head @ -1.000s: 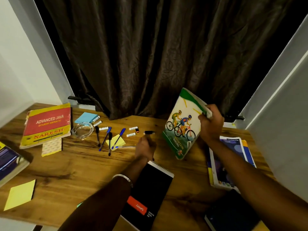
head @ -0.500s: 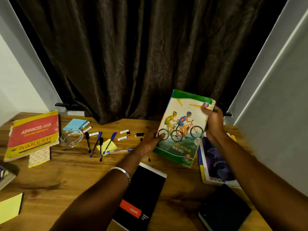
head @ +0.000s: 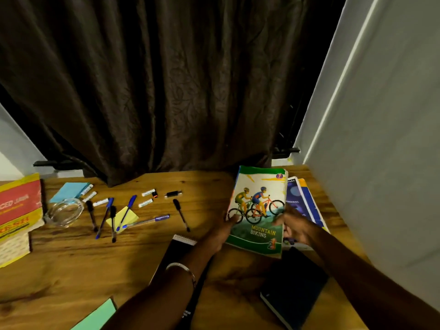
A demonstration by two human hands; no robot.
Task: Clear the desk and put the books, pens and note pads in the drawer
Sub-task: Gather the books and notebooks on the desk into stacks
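Observation:
Both hands hold the "Mountain Biking" book (head: 258, 210) low over the right side of the wooden desk (head: 71, 265). My left hand (head: 222, 231) grips its lower left edge; my right hand (head: 296, 228) grips its right edge. Under its right side lies a blue and yellow book (head: 303, 201). A black spiral note pad (head: 177, 252) lies beneath my left forearm. A dark blue book (head: 294, 285) sits at the near right. Several pens (head: 112, 216) are scattered at centre left, one black pen (head: 181, 214) apart from them.
A red and yellow Java book (head: 17, 206) lies at the far left beside a glass ashtray (head: 64, 211). Blue (head: 69, 190), yellow (head: 123, 219) and green (head: 95, 317) sticky pads and small caps lie around. A dark curtain (head: 166, 91) hangs behind; a wall (head: 381, 163) bounds the right.
The biking book came down from its raised, tilted position toward the books at the right. My left hand moved from the pens onto its left edge. The camera turned right.

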